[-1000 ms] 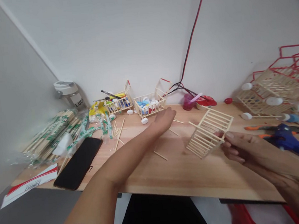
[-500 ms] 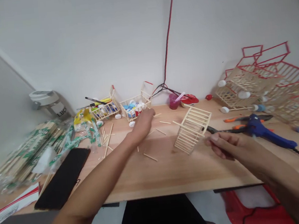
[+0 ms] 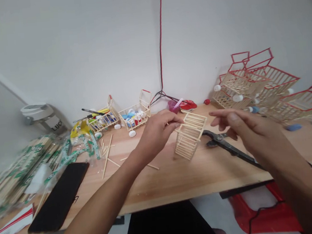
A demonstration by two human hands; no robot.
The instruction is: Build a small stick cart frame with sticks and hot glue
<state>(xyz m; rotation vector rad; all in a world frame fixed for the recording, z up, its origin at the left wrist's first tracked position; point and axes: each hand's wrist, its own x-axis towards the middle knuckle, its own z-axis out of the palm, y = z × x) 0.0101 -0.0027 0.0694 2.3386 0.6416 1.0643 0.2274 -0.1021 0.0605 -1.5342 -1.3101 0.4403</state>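
A small basket [image 3: 188, 140] made of thin wooden sticks stands tilted on the table, one stick end jutting out at its left. My left hand [image 3: 161, 129] is at its upper left corner, thumb and forefinger pinched there. To the right of the basket, my right hand [image 3: 238, 125] hovers with fingers stretched out and nothing visible in them. A dark pair of pliers [image 3: 230, 148] lies beneath it. Loose wooden sticks [image 3: 107, 156] are scattered left of my left forearm.
Two stick carts [image 3: 135, 117] holding caps and tubes stand by the wall. Several red-trimmed carts [image 3: 252, 82] are stacked at the right. Bagged sticks [image 3: 25, 166], a black slab [image 3: 60, 196] and a lidded jar [image 3: 44, 118] occupy the left side. A red stool [image 3: 260, 221] is below.
My left hand has moved right from the table sticks to the basket's corner. My right hand has lifted and spread its fingers. The view has shifted, and the blue glue gun is now hidden.
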